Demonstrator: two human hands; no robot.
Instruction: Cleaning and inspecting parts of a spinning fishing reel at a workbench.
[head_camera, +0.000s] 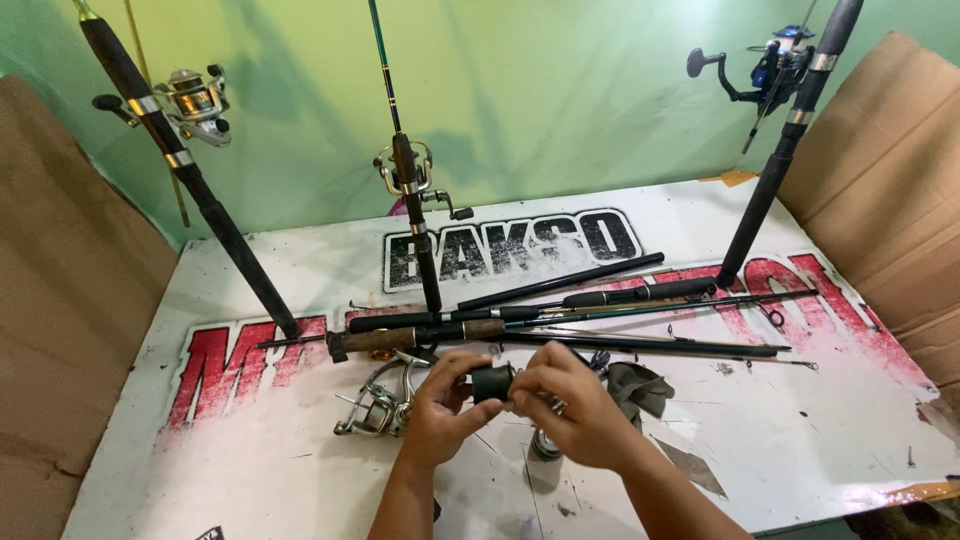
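Both hands (520, 405) together (fingers curled)

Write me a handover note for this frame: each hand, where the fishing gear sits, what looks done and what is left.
Left hand and right hand together grip a small black cylindrical part above the table.
A silver spinning reel lies just left of the left hand; a grey cloth lies right of the right hand.
Several loose rod sections lie across the table behind the hands.
Three rods with reels lean on the green wall: left, middle, right.
Done: those three look assembled.
Left: the held part is joined to nothing; what it belongs to cannot be told.
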